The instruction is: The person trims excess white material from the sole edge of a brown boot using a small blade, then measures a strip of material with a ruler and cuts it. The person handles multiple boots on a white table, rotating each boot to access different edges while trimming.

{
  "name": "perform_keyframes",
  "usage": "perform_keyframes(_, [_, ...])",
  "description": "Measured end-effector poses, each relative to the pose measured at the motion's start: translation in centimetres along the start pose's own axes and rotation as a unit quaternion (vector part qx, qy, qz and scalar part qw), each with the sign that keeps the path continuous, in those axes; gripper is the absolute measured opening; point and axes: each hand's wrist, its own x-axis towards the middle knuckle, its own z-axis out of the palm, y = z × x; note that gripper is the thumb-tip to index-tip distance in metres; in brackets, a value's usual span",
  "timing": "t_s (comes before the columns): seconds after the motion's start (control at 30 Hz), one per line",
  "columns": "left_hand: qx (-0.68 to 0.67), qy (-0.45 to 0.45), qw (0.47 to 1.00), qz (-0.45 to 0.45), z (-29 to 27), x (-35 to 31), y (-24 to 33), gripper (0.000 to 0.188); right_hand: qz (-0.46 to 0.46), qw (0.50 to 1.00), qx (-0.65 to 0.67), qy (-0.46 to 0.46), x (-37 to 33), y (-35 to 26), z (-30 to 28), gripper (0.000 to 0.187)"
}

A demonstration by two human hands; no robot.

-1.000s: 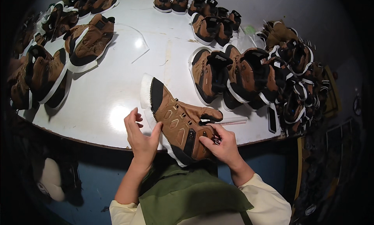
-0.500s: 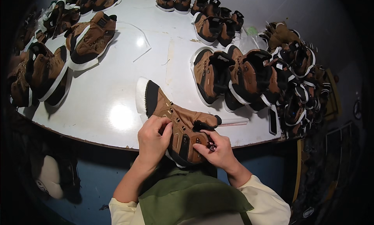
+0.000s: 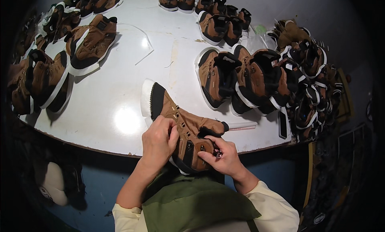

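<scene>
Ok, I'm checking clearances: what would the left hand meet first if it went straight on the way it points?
The brown boot, most likely: the left hand is curled over its side, though whether it touches is unclear.

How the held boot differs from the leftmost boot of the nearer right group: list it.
The held boot is tipped onto its side; the standing boot rests sole-down, opening upward. The right hand grips the held boot and the left hand covers part of its side; the standing boot is untouched. Both have brown uppers, black parts and white sole edges.
</scene>
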Motion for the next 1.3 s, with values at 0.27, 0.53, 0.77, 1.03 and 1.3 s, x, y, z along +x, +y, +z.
perform_keyframes(0.27, [-0.088, -0.014, 0.993, -0.075, -0.4, 0.0, 0.2, 0.008, 0.02, 1.0, 0.009, 0.0, -0.3, 0.5, 0.0, 0.041])
perform_keyframes(0.53, [-0.068, -0.026, 0.997, -0.018, -1.0, 0.0, -0.2, 0.013, 0.106, 0.981, 0.1, -0.128, 1.1, 0.0, -1.7, 0.053])
perform_keyframes(0.77, [-0.08, 0.005, 0.996, -0.05, -0.1, -0.8, 0.2, 0.018, 0.227, 0.907, 0.326, -0.137, 3.6, -1.1, -2.1, 0.042])
perform_keyframes(1.03, [-0.163, 0.023, 0.986, -0.037, 1.0, -1.4, -0.4, 0.014, 0.319, 0.82, 0.458, -0.129, 4.6, -0.1, -0.7, 0.038])
perform_keyframes(1.3, [-0.255, 0.059, 0.956, -0.131, 0.5, -2.8, 0.2, 0.019, 0.291, 0.8, 0.505, -0.144, 3.1, 1.0, 0.2, 0.052])
